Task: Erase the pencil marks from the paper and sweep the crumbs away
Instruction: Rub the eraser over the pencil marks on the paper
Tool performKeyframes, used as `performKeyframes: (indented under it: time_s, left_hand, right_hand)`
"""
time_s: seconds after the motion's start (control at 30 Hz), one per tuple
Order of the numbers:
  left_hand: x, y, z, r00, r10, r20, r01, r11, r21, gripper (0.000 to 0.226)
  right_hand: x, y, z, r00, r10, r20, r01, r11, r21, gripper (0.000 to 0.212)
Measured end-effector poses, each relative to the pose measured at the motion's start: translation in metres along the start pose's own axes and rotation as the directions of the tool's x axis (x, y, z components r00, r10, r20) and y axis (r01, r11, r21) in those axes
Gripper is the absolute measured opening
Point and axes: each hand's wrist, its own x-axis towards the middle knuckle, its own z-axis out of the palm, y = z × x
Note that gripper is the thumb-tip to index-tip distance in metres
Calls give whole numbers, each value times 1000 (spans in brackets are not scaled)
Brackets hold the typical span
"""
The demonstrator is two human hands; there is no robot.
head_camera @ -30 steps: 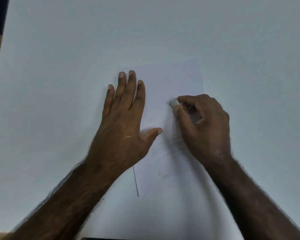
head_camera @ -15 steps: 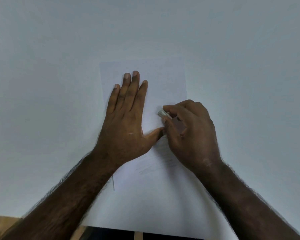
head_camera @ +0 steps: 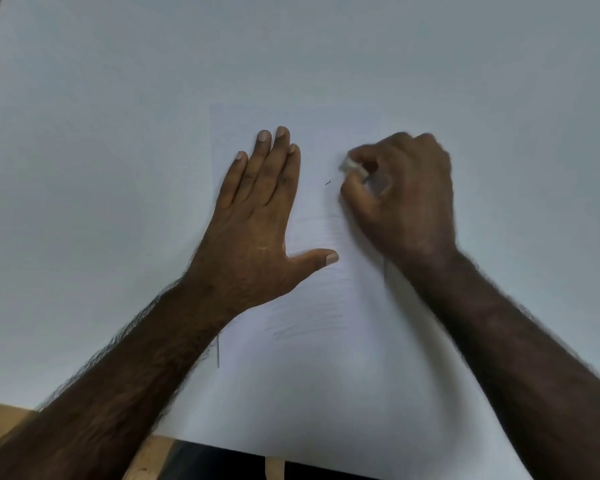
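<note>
Paper (head_camera: 326,375) lies flat on the white table (head_camera: 101,168), a pale sheet only faintly set off from the surface beneath it, with its far edge just beyond the fingertips of both hands. Faint pencil marks (head_camera: 309,323) show as light grey strokes across the sheet's middle, between the two forearms, and thinner traces run up toward the space between the hands. A single short dark crumb (head_camera: 327,182) sits on the sheet just left of the right hand.

The left hand (head_camera: 257,237) rests palm down on the left part of the sheet, its fingers (head_camera: 274,168) straight and close together, the thumb spread out to the right and lying flat on the page. It holds nothing; it only presses on the sheet.

The right hand (head_camera: 406,202) is over the right part of the sheet, its outline smeared by motion blur. Its fingers are curled in and clamped on a small whitish eraser (head_camera: 352,167), which pokes out at the left side of the fist between thumb and forefinger (how much of it is hidden inside the grip cannot be told). The eraser's tip is down at the page, though the blur leaves it unclear whether it actually touches.

A thin dark line (head_camera: 218,351) shows beside the left forearm, at the sheet's left edge. At the near edge of the table a strip of brown wood (head_camera: 0,420) and a dark area (head_camera: 222,462) are visible.
</note>
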Motion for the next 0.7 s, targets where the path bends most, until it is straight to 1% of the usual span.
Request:
performKeyframes:
  time_s: [0.03, 0.07, 0.17, 0.23, 0.27, 0.37, 0.43, 0.53, 0.6, 0.63, 0.7]
  left_hand:
    - [0, 0, 0, 1000, 2, 0, -2, 1000, -2, 120]
    - [1, 0, 0, 1000, 3, -8, -3, 1000, -4, 120]
    - [0, 0, 2, 998, 4, -61, -3, 1000, 5, 114]
    - [0, 0, 2, 998, 3, -63, -3, 1000, 5, 113]
    - [0, 1, 1, 999, 0, -43, 0, 1000, 4, 115]
    - [0, 1, -1, 1000, 1, -8, -1, 1000, 4, 119]
    - [1, 1, 0, 1000, -2, -15, 2, 1000, 8, 119]
    - [0, 1, 2, 998, 6, -70, -6, 1000, -4, 110]
    - [0, 1, 2, 996, 10, -90, -12, 1000, -14, 106]
    - [0, 1, 2, 997, 8, -81, -9, 1000, -5, 109]
    - [0, 1, 1, 999, 9, -48, -8, 1000, 7, 116]
  right_hand:
    - [4, 2, 0, 999, 27, -25, -27, 1000, 11, 15]
    - [3, -1, 0, 999, 24, -32, -23, 999, 29, 14]
    - [-21, -27, 2, 996, -69, 49, 65, 995, 70, 11]
    - [-24, -28, 0, 993, -93, 75, 89, 995, 55, 12]
    - [-17, -23, 0, 995, -75, 60, 73, 997, 29, 12]
    - [14, -5, -4, 998, 57, -16, -57, 998, -18, 14]
    - [17, -7, -5, 997, 74, -11, -74, 997, 1, 15]
    - [-16, -33, -3, 991, -48, 122, 48, 999, 6, 14]
    - [-25, -37, -3, 981, -98, 165, 98, 995, 3, 15]
    - [-19, -31, -2, 986, -83, 143, 86, 996, -13, 14]
    - [5, -15, -2, 999, 0, 49, 2, 999, -40, 13]
